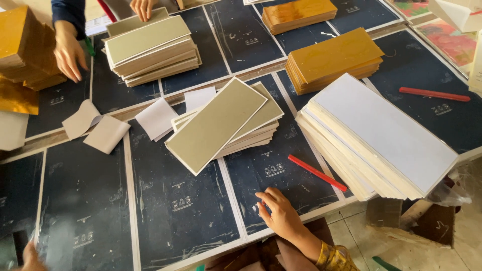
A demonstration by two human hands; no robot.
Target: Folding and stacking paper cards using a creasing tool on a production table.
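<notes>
The right hand [280, 215] rests on the table [175, 221] at its near edge, just left of a flat stick [317, 172]. Behind the hand lies a fanned stack of boards [221, 123], with a taller stack of sheets [374, 138] to its right. Loose paper pieces [103, 131] lie left of the boards.

Yellow boards [334, 57], white board stack [381, 133].

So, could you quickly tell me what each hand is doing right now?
Left hand: only its edge in view, cannot tell.
Right hand: open, empty, resting on the table.
</notes>
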